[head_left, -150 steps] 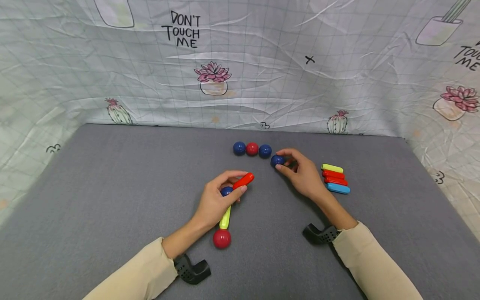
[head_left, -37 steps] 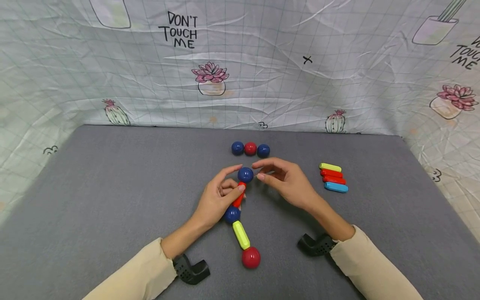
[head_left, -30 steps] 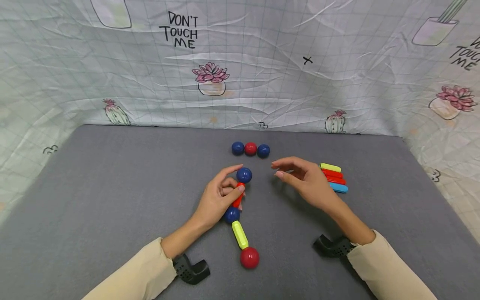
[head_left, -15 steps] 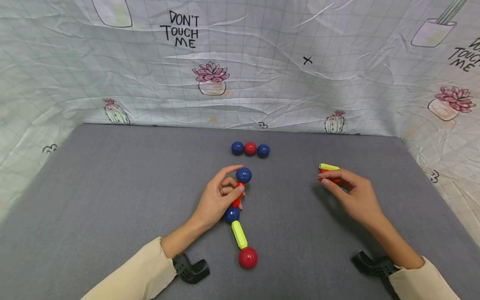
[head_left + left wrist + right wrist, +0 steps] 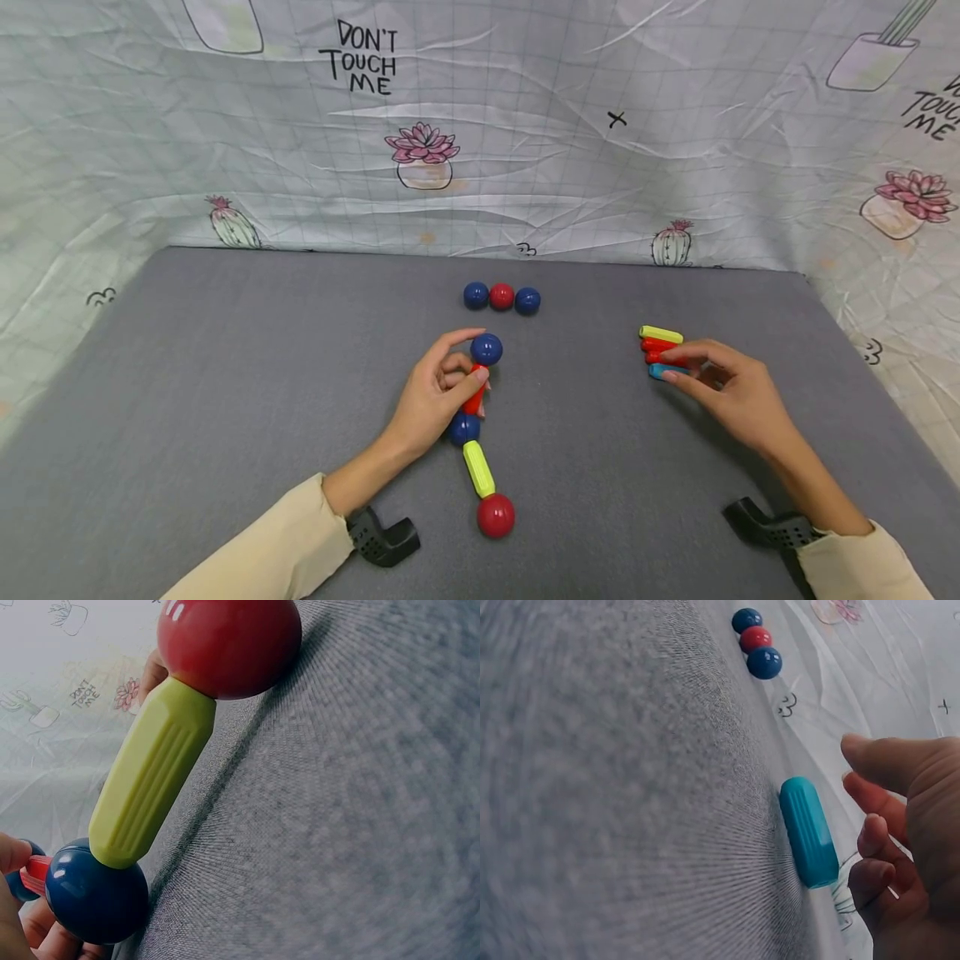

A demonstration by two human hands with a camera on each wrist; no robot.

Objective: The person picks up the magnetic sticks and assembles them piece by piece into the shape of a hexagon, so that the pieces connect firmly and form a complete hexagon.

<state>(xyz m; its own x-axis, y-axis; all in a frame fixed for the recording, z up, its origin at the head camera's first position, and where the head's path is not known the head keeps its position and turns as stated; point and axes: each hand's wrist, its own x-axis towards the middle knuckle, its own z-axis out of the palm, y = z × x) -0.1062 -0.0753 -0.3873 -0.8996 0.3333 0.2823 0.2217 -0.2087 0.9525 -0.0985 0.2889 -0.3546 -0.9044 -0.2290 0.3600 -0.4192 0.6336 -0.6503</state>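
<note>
Ball-and-rod chain (image 5: 464,430), head view: located midway across the bench (image 5: 285,358), red rod (image 5: 473,403) pinched by the left hand (image 5: 429,398); right hand (image 5: 738,398) spread at the row of rods (image 5: 658,343). Left wrist view: avoid twisting the yellow rod (image 5: 154,772) (touching red ball (image 5: 229,645) and blue ball (image 5: 101,896)). Right wrist view: blue rod (image 5: 808,832) ungripped; straddle it evenly, leaving neighbouring rods undisturbed

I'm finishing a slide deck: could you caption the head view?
Left hand holding a ball-and-stick chain, right hand at four coloured sticks, three balls lined up beyond.
</note>
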